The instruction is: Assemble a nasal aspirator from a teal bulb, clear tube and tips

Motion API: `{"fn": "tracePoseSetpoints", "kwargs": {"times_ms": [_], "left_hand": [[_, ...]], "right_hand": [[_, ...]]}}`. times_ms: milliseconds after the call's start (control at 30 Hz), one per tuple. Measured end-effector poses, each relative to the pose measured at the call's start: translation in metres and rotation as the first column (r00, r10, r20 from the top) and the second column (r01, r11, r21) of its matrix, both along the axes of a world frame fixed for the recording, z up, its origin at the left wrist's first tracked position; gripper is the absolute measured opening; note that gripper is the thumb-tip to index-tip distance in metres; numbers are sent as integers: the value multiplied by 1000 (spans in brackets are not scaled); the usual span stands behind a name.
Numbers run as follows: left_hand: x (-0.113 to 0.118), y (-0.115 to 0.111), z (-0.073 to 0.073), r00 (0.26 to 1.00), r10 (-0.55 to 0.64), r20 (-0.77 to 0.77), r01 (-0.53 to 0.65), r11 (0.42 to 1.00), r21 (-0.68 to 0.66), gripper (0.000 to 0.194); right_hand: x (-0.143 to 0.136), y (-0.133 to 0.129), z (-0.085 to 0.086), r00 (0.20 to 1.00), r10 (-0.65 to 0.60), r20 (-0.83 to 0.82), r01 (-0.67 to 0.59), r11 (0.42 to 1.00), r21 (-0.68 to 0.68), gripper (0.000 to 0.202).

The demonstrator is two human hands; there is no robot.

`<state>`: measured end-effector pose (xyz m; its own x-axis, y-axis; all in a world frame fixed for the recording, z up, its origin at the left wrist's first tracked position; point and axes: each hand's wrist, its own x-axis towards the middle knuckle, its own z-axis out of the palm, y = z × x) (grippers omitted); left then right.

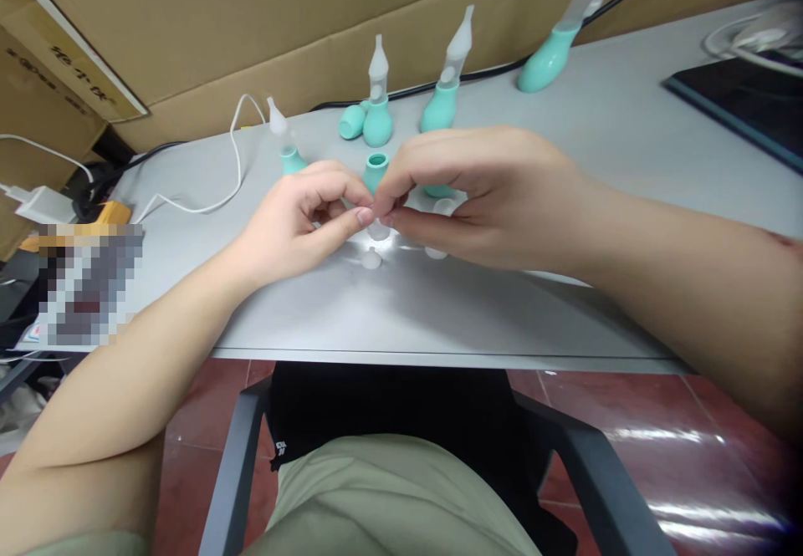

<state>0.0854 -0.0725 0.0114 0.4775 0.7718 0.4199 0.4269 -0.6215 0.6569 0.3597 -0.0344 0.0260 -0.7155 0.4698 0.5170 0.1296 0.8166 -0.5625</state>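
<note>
Over the grey table (401, 313), my left hand (304, 217) and my right hand (483, 196) meet at the fingertips, both pinched. What they pinch between them is too small to make out. Just beneath the fingertips shows a translucent piece (378, 231), with a small whitish piece (371, 259) lying nearer the table edge. A teal bulb with an open top (375, 170) stands right behind the fingertips. Another clear piece (437, 252) lies under my right hand, partly hidden by it. A teal bulb with a white tip (292, 160) is behind my left hand.
Along the back stand teal bulbs with clear tubes and white tips (377, 121) (440, 107) (550, 58), and a loose teal bulb (352, 122) lies beside one. A white cable (237, 155) curls at the left. A dark flat device (746, 104) sits at the right. Cardboard (251, 29) walls the back.
</note>
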Motion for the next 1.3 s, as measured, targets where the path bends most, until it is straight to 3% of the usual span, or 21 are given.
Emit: {"fn": "tracePoseSetpoints", "kwargs": {"times_ms": [233,467,600,767,1033,1300], "left_hand": [[1,-1,2,998,25,60,-20,996,-85,42],[0,-1,1,996,28,80,-23,998,-66,38],[2,-3,0,990,5,139,10,994,-105,32],[5,-4,0,984,17,177,14,984,-177,37],[9,-6,4,970,63,235,27,932,-363,50],[11,-6,5,960,89,266,34,904,-426,53]], "right_hand": [[-1,-1,3,999,-24,33,23,999,27,15],[-3,1,2,998,-28,53,29,1000,-5,17],[-3,-1,1,997,-48,58,50,998,-30,13],[-4,-6,1,994,-87,66,92,992,-88,12],[-8,-6,2,1000,-12,-3,11,990,-143,10],[-10,-1,-4,998,52,-22,-55,980,-190,8]]}}
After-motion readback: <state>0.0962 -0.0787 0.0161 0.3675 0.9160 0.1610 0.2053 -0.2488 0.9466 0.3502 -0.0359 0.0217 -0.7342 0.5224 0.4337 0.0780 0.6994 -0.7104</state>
